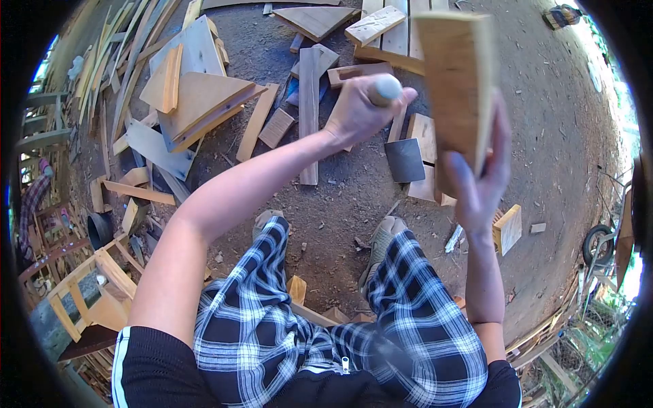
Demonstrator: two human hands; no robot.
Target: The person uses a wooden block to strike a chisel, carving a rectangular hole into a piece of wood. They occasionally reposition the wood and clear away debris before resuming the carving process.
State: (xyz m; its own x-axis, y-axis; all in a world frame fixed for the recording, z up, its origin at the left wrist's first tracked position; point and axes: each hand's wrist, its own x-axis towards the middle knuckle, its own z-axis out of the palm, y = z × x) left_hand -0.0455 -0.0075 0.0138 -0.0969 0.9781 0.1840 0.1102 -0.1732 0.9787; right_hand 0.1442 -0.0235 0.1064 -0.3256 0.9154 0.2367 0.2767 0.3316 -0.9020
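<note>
My left hand (367, 109) is closed around the pale, rounded end of a wooden handle (386, 90), which points up toward me. Just below it shows a flat, square grey metal blade (405, 161); it seems to belong to the same tool, but the join is hard to make out. To the right, my right hand (479, 170) grips the lower end of a thick wooden board (454, 81), raised upright and slightly blurred. Behind the board lie short wood blocks (423, 139) on the ground.
Triangular wood pieces (204, 109) are piled at the left, with long thin strips (129, 47) beyond. A grey plank (309, 115) lies ahead. A slatted wooden piece (394, 44) is at the back. A wood block (509, 230) sits right of my knee. Another person's sleeve (32, 204) shows far left.
</note>
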